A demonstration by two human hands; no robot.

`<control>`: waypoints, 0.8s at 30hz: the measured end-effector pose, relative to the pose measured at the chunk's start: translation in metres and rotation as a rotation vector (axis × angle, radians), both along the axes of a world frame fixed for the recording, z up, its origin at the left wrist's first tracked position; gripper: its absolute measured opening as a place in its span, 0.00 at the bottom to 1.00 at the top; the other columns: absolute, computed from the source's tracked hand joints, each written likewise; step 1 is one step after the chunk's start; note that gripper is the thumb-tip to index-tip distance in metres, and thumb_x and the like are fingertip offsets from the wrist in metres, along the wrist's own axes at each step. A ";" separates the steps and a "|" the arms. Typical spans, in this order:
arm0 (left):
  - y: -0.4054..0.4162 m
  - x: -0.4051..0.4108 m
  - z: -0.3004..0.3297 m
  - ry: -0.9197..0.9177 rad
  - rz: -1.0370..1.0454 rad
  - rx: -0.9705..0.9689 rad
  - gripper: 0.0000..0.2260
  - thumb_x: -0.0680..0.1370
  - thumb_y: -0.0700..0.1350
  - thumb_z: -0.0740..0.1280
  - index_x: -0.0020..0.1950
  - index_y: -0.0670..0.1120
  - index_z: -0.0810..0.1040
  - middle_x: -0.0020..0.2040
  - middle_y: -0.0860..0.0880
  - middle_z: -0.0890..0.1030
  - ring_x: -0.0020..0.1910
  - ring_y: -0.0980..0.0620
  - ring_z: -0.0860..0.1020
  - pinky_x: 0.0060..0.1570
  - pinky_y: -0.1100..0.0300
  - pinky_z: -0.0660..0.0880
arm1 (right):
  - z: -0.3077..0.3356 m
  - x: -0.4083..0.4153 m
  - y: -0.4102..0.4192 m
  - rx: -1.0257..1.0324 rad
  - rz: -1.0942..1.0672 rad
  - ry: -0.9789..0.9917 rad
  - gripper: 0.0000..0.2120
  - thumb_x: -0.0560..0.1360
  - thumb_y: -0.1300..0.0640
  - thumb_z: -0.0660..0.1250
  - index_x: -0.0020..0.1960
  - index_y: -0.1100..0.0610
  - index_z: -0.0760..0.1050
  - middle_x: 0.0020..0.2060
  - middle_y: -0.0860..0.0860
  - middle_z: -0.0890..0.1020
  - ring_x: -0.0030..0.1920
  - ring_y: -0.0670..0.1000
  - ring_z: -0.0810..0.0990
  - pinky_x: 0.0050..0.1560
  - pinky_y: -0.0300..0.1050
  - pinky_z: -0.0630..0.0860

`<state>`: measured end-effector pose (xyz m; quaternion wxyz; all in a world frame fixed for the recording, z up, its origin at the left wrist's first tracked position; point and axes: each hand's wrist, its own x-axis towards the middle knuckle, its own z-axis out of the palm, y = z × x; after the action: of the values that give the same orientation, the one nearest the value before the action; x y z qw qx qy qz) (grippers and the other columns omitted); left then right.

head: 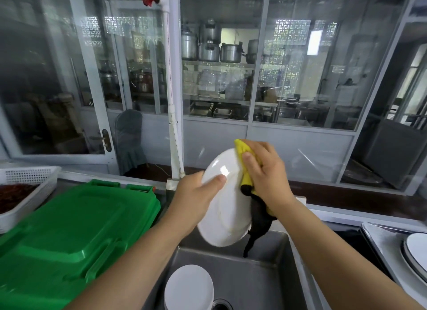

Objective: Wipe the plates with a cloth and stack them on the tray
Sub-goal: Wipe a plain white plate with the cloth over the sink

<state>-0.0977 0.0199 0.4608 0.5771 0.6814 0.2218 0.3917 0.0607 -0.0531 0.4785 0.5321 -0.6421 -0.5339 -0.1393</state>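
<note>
Above the steel sink I hold a white oval plate [227,208] tilted on edge. My left hand [196,195] grips its left rim, thumb across the face. My right hand [265,173] presses a yellow and black cloth [246,178] against the plate's upper right edge; the cloth's dark end hangs down behind the plate. A stack of white plates [188,289] lies in the sink below. At the far right a metal tray [379,242] carries stacked white plates [417,252], partly cut off by the frame.
The steel sink [254,275] has a drain at the bottom. A green plastic bin lid [74,231] fills the left side. A white basket [25,189] with red contents sits far left. A white pipe [174,115] and glass partition stand behind.
</note>
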 end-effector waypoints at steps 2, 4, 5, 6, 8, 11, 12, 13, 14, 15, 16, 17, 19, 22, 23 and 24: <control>-0.001 -0.005 0.006 -0.047 0.040 0.041 0.18 0.68 0.60 0.68 0.42 0.45 0.82 0.41 0.41 0.83 0.39 0.47 0.81 0.41 0.52 0.75 | -0.003 0.005 -0.003 0.056 0.025 0.247 0.12 0.80 0.54 0.60 0.56 0.37 0.73 0.50 0.40 0.77 0.52 0.34 0.75 0.55 0.35 0.69; -0.001 -0.008 0.011 -0.135 0.069 0.054 0.17 0.66 0.63 0.68 0.43 0.50 0.82 0.41 0.45 0.84 0.40 0.49 0.82 0.38 0.55 0.77 | -0.014 0.006 -0.006 0.116 0.086 0.502 0.09 0.80 0.52 0.61 0.53 0.38 0.75 0.49 0.41 0.81 0.50 0.39 0.78 0.54 0.42 0.74; -0.001 -0.008 0.012 -0.177 0.069 0.054 0.16 0.66 0.63 0.68 0.44 0.53 0.82 0.41 0.48 0.84 0.41 0.50 0.82 0.38 0.57 0.78 | -0.018 0.003 -0.006 0.140 0.142 0.641 0.08 0.79 0.51 0.62 0.52 0.38 0.76 0.49 0.42 0.82 0.51 0.42 0.80 0.53 0.45 0.76; -0.002 -0.007 0.011 -0.205 0.059 0.051 0.15 0.66 0.63 0.67 0.44 0.55 0.82 0.41 0.50 0.85 0.42 0.52 0.83 0.39 0.59 0.79 | -0.022 0.001 -0.007 0.158 0.190 0.757 0.08 0.78 0.50 0.65 0.52 0.37 0.76 0.49 0.42 0.83 0.51 0.45 0.81 0.52 0.46 0.77; -0.004 -0.007 0.005 -0.212 0.018 0.040 0.12 0.67 0.61 0.68 0.45 0.59 0.83 0.43 0.53 0.85 0.43 0.54 0.83 0.42 0.60 0.80 | -0.024 0.000 -0.011 0.185 0.228 0.855 0.12 0.74 0.52 0.70 0.52 0.37 0.76 0.48 0.43 0.84 0.50 0.47 0.83 0.46 0.44 0.79; 0.006 -0.012 0.000 -0.108 -0.090 -0.018 0.08 0.67 0.53 0.71 0.45 0.61 0.83 0.45 0.52 0.85 0.46 0.52 0.83 0.45 0.58 0.80 | -0.019 0.007 -0.023 0.207 0.234 0.805 0.19 0.69 0.58 0.75 0.55 0.41 0.76 0.48 0.46 0.84 0.48 0.48 0.84 0.42 0.39 0.79; 0.013 -0.014 0.003 -0.059 -0.138 -0.053 0.08 0.66 0.51 0.71 0.45 0.59 0.84 0.45 0.51 0.86 0.45 0.51 0.83 0.45 0.58 0.80 | -0.017 0.009 -0.028 0.187 0.225 0.753 0.20 0.68 0.59 0.76 0.55 0.41 0.77 0.48 0.46 0.84 0.47 0.48 0.83 0.41 0.38 0.79; 0.019 -0.016 0.008 -0.011 -0.179 -0.079 0.08 0.66 0.50 0.72 0.44 0.57 0.84 0.44 0.50 0.86 0.44 0.50 0.83 0.43 0.57 0.80 | -0.015 0.011 -0.031 0.148 0.209 0.702 0.22 0.67 0.59 0.77 0.55 0.41 0.76 0.48 0.46 0.84 0.48 0.47 0.83 0.42 0.38 0.79; 0.023 -0.016 0.013 0.035 -0.209 -0.084 0.08 0.65 0.50 0.72 0.43 0.55 0.85 0.44 0.50 0.86 0.44 0.49 0.83 0.43 0.56 0.80 | -0.014 0.011 -0.033 0.098 0.185 0.643 0.24 0.66 0.58 0.78 0.56 0.40 0.76 0.50 0.46 0.83 0.49 0.47 0.82 0.44 0.38 0.79; 0.027 -0.015 0.018 0.076 -0.219 -0.059 0.09 0.66 0.51 0.73 0.44 0.53 0.85 0.45 0.49 0.86 0.44 0.48 0.84 0.45 0.54 0.80 | -0.013 0.010 -0.034 0.047 0.159 0.582 0.26 0.65 0.57 0.78 0.58 0.40 0.75 0.52 0.47 0.81 0.51 0.46 0.81 0.48 0.39 0.79; 0.028 -0.013 0.022 0.107 -0.214 -0.027 0.10 0.67 0.52 0.73 0.45 0.51 0.84 0.46 0.48 0.86 0.46 0.47 0.84 0.48 0.50 0.80 | -0.013 0.009 -0.035 0.014 0.135 0.510 0.27 0.65 0.56 0.78 0.59 0.40 0.74 0.54 0.48 0.80 0.52 0.44 0.80 0.51 0.38 0.77; 0.028 -0.012 0.023 0.114 -0.203 0.004 0.10 0.69 0.53 0.74 0.46 0.50 0.84 0.46 0.47 0.86 0.46 0.46 0.84 0.51 0.47 0.79 | -0.011 0.007 -0.035 -0.001 0.102 0.426 0.27 0.65 0.55 0.78 0.60 0.39 0.73 0.54 0.47 0.78 0.52 0.40 0.77 0.52 0.33 0.74; 0.025 -0.009 0.023 0.088 -0.176 0.031 0.11 0.69 0.53 0.75 0.46 0.49 0.84 0.45 0.47 0.86 0.46 0.44 0.84 0.53 0.44 0.78 | -0.006 0.006 -0.037 -0.005 0.045 0.223 0.29 0.66 0.54 0.77 0.61 0.38 0.69 0.52 0.43 0.73 0.52 0.34 0.72 0.50 0.24 0.68; 0.020 -0.007 0.024 0.084 -0.130 0.057 0.13 0.66 0.55 0.73 0.44 0.49 0.84 0.43 0.47 0.86 0.43 0.46 0.84 0.48 0.47 0.78 | 0.005 0.004 -0.037 -0.089 0.030 -0.087 0.30 0.68 0.51 0.76 0.66 0.41 0.68 0.55 0.43 0.69 0.52 0.37 0.70 0.52 0.30 0.68; 0.018 -0.006 0.025 0.108 -0.137 0.085 0.11 0.66 0.56 0.72 0.43 0.50 0.84 0.42 0.47 0.85 0.41 0.47 0.84 0.46 0.49 0.78 | 0.010 0.001 -0.036 -0.117 0.024 -0.208 0.29 0.69 0.48 0.75 0.67 0.43 0.70 0.57 0.45 0.69 0.54 0.41 0.70 0.52 0.36 0.69; 0.015 -0.005 0.026 0.131 -0.157 0.117 0.09 0.67 0.55 0.72 0.42 0.52 0.84 0.40 0.48 0.85 0.40 0.49 0.83 0.44 0.51 0.78 | 0.013 -0.001 -0.034 -0.130 0.018 -0.330 0.29 0.69 0.46 0.74 0.68 0.46 0.71 0.58 0.48 0.70 0.55 0.46 0.71 0.50 0.40 0.71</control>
<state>-0.1025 0.0350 0.4871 0.5497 0.7533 0.1816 0.3121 0.0602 -0.0872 0.4912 0.3956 -0.6389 -0.6277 -0.2033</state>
